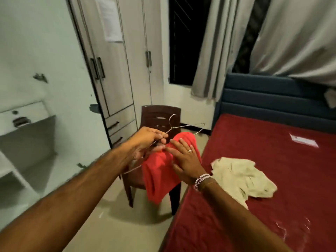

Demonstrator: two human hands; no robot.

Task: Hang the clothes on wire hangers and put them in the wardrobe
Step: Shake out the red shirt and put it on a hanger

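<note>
I'm gripping the springy wire hanger [183,126] by its neck in my left hand [145,140], my flat right hand [183,157] beside it pressing the limp red garment [160,171]

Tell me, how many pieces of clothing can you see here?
2. A red garment hangs on the wire hanger held before the chair; a beige garment lies crumpled on the bed. Others may be hidden in the closed wardrobe.
</note>
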